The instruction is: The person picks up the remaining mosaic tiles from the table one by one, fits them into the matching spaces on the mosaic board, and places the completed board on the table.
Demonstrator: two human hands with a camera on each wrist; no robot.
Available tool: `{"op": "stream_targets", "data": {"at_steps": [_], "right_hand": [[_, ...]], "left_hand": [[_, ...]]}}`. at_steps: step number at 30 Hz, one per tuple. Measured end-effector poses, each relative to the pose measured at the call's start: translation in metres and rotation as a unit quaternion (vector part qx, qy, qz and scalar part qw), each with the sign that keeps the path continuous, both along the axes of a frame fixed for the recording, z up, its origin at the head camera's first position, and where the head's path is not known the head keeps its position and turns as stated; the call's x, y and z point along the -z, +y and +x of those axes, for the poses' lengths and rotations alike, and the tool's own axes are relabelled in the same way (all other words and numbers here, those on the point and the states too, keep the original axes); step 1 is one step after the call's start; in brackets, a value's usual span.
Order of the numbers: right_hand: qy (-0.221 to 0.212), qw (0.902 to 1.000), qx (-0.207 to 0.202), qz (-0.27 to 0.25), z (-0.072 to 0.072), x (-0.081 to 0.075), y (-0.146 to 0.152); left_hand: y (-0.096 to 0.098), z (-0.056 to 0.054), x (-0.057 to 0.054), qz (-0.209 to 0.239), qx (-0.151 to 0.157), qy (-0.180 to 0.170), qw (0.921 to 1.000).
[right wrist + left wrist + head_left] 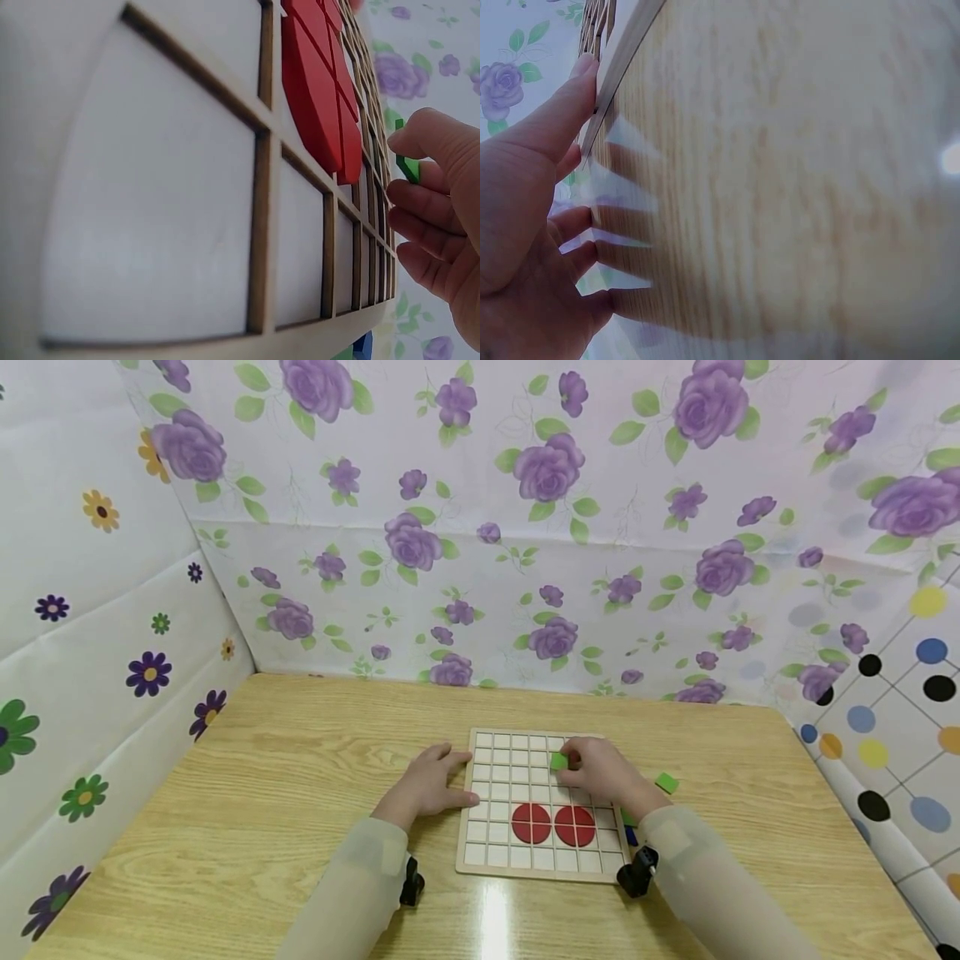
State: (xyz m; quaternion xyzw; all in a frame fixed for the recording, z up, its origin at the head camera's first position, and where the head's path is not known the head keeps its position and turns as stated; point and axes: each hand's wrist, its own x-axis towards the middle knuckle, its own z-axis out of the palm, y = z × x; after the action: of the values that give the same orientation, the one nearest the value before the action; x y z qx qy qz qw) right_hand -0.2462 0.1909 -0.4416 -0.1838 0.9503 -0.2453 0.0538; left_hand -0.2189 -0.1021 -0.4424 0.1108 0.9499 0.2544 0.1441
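A wooden grid board (463,847) with white square cells lies on the table. Two red discs (531,823), each made of quarter pieces, sit in its lower cells. My right hand (603,770) pinches a small green tile (558,761) between thumb and fingers over the upper right cells. In the right wrist view that green tile (409,166) shows edge-on, partly hidden by the fingers. At the board's left edge is my left hand (429,782), its fingers spread. The left wrist view shows its thumb (581,75) against the board's rim.
Another green tile (667,782) lies on the table right of the board. Beside the board's right edge, a blue piece (631,836) and a green piece are partly covered by the right wrist. Flower-patterned cloth (480,585) hangs behind the wooden table (300,735).
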Motion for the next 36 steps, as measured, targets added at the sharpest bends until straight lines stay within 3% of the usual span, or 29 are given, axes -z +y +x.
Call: {"op": "stream_targets", "data": {"at_steps": [19, 36], "right_hand": [[-0.015, 0.9998, -0.002, -0.013, -0.0017, 0.0054, -0.0035], [-0.06, 0.9915, 0.041, -0.108, 0.0023, 0.0056, -0.004]], "left_hand": [[0.0, -0.0002, 0.0007, -0.001, 0.003, -0.002, 1.0], [0.0001, -0.0012, 0.0017, -0.006, 0.007, 0.002, 1.0]]}}
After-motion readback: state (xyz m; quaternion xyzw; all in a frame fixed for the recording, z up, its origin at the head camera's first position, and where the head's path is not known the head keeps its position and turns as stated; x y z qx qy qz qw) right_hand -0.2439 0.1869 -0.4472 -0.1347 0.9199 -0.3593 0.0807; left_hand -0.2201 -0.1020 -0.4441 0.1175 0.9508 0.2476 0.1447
